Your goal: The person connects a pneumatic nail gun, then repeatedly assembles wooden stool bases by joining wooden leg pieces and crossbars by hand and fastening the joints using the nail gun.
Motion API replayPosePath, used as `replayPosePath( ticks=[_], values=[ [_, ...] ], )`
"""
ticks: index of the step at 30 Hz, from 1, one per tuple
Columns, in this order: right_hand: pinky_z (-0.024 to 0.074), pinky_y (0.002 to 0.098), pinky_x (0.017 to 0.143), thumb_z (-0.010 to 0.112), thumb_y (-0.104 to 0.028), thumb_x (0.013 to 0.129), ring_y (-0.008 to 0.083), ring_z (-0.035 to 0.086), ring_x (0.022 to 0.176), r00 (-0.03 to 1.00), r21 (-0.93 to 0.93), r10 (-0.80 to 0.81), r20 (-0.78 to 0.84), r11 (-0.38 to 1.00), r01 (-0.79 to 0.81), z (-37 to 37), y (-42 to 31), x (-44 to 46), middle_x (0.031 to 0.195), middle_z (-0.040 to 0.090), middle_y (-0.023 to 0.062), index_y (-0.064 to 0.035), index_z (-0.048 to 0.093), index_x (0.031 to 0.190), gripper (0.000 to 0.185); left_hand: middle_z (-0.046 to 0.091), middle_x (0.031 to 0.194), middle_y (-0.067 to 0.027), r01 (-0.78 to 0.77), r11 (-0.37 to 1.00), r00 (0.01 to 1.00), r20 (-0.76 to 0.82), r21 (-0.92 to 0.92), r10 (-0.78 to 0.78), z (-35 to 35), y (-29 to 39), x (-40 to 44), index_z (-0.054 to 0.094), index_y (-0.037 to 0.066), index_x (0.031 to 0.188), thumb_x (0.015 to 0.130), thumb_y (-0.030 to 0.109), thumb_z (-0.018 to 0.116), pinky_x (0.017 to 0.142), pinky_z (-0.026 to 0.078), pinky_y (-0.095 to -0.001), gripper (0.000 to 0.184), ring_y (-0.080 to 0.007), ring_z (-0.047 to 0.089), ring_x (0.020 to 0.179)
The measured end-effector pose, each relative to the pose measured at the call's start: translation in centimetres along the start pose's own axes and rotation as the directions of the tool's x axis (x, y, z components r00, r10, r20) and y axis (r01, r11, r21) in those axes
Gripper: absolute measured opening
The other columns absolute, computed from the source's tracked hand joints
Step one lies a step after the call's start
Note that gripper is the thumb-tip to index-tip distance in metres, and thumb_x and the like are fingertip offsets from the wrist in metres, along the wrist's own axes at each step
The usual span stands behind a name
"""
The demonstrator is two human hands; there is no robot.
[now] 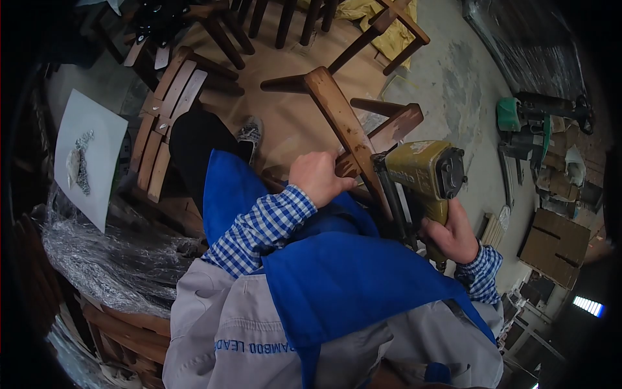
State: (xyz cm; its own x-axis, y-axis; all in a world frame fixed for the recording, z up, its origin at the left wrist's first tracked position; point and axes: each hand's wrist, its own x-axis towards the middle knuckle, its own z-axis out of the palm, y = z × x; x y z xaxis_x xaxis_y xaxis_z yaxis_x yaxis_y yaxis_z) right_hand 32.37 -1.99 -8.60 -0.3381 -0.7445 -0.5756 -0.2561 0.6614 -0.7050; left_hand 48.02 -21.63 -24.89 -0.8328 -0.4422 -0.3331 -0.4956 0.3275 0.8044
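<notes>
A yellow-green nail gun (421, 170) is in my right hand (455, 235), whose fingers wrap round its handle. Its dark front end lies against a brown wooden frame (343, 120) that slants across the middle of the view. My left hand (319, 178) is closed on the near part of this frame, with the thumb pointing right and the other fingers partly hidden. A blue apron (350, 279) covers my lap below both hands.
Curved wooden slats (170, 110) stand at the left, near a white board (97, 139) bearing small metal pieces. Clear plastic wrap (123, 253) lies below it. More wooden legs (285, 23) rise at the top. A cardboard box (554, 247) is at the right.
</notes>
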Motion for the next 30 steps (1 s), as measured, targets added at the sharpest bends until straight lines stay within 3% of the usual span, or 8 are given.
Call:
replayPosePath(
  ticks=[6, 8, 12, 14, 18, 20, 23, 30],
  values=[
    [0.0515, 0.0303, 0.063, 0.056, 0.001, 0.083, 0.0156, 0.06, 0.068, 1.0, 0.028, 0.013, -0.027, 1.0, -0.013, -0.1, -0.3, 1.2, 0.101, 0.058, 0.0106, -0.0026, 0.026, 0.148, 0.072, 0.067, 0.079, -0.0223, 0.021, 1.0, 1.0, 0.006, 0.021, -0.021, -0.2, 0.1, 0.2, 0.069, 0.0, 0.093, 0.068, 0.044, 0.082, 0.075, 0.053, -0.0461, 0.053, -0.0385, 0.067, 0.079],
    [0.0525, 0.028, 0.065, 0.058, -0.003, 0.09, 0.0129, 0.061, 0.072, 0.999, 0.013, -0.023, -0.031, 1.0, 0.024, -0.1, -0.2, 1.3, 0.093, 0.06, 0.0074, 0.0004, 0.038, 0.133, 0.048, 0.067, 0.079, -0.0222, 0.018, 0.999, 1.0, -0.009, 0.03, -0.018, -0.2, 0.2, 0.3, 0.069, 0.0, 0.093, 0.068, 0.045, 0.082, 0.075, 0.053, -0.0461, 0.053, -0.0384, 0.067, 0.079],
    [0.0524, 0.028, 0.065, 0.058, -0.003, 0.089, 0.0129, 0.061, 0.071, 0.999, 0.036, 0.026, -0.029, 0.999, -0.025, -0.3, -0.2, 1.8, 0.093, 0.06, 0.0074, 0.0008, 0.039, 0.132, 0.047, 0.069, 0.084, -0.0223, 0.049, 0.997, 0.996, 0.066, 0.058, -0.053, -0.6, 0.6, 0.5, 0.069, 0.0, 0.098, 0.071, 0.041, 0.079, 0.079, 0.054, -0.0449, 0.05, -0.0375, 0.068, 0.081],
    [0.0523, 0.0282, 0.065, 0.058, -0.002, 0.089, 0.0129, 0.061, 0.071, 0.996, -0.064, -0.089, -0.017, 0.994, 0.087, -0.6, 0.2, 2.2, 0.091, 0.06, 0.0071, 0.0011, 0.039, 0.133, 0.048, 0.069, 0.084, -0.0222, 0.043, 0.998, 0.997, 0.064, 0.045, -0.046, -0.5, 0.5, 0.5, 0.069, 0.0, 0.097, 0.071, 0.041, 0.079, 0.079, 0.054, -0.0449, 0.05, -0.0374, 0.068, 0.081],
    [0.0525, 0.028, 0.065, 0.058, -0.002, 0.089, 0.0132, 0.062, 0.072, 0.99, -0.115, -0.14, 0.003, 0.984, 0.14, -0.8, 0.8, 2.1, 0.091, 0.06, 0.007, 0.0014, 0.038, 0.135, 0.051, 0.069, 0.084, -0.0217, 0.04, 0.998, 0.997, 0.069, 0.056, -0.044, -0.1, 0.4, 1.0, 0.069, -0.001, 0.095, 0.071, 0.041, 0.079, 0.078, 0.054, -0.0446, 0.049, -0.037, 0.068, 0.081],
    [0.0519, 0.0294, 0.074, 0.057, 0.002, 0.081, 0.0176, 0.063, 0.085, 1.0, 0.037, 0.013, -0.009, 0.999, -0.013, -0.8, 0.6, 1.6, 0.117, 0.058, 0.0128, -0.002, 0.028, 0.148, 0.073, 0.069, 0.084, -0.0216, 0.037, 0.998, 0.997, 0.07, 0.048, -0.04, 0.0, 0.3, 1.2, 0.069, -0.001, 0.094, 0.071, 0.041, 0.079, 0.078, 0.054, -0.0445, 0.049, -0.0369, 0.068, 0.082],
    [0.0533, 0.0285, 0.07, 0.056, 0.002, 0.084, 0.0151, 0.063, 0.079, 0.996, 0.128, 0.085, -0.031, 0.989, -0.08, -1.5, 0.5, 1.0, 0.111, 0.058, 0.0117, -0.0029, 0.025, 0.15, 0.073, 0.069, 0.082, -0.0218, 0.031, 0.998, 0.999, 0.029, 0.045, -0.032, 0.1, 0.2, 1.5, 0.069, -0.002, 0.094, 0.07, 0.043, 0.08, 0.076, 0.053, -0.0448, 0.052, -0.0371, 0.068, 0.08],
    [0.0528, 0.0258, 0.062, 0.055, 0.0, 0.089, 0.0137, 0.063, 0.071, 0.98, 0.27, 0.076, -0.182, 0.963, -0.025, -3.5, 2.4, -1.8, 0.096, 0.062, 0.0102, 0.0002, 0.027, 0.145, 0.063, 0.069, 0.081, -0.0206, 0.05, 0.999, 0.999, 0.005, -0.012, -0.05, -1.5, 1.2, 3.1, 0.071, -0.001, 0.094, 0.071, 0.048, 0.079, 0.073, 0.053, -0.0438, 0.055, -0.0357, 0.068, 0.077]
  ],
)
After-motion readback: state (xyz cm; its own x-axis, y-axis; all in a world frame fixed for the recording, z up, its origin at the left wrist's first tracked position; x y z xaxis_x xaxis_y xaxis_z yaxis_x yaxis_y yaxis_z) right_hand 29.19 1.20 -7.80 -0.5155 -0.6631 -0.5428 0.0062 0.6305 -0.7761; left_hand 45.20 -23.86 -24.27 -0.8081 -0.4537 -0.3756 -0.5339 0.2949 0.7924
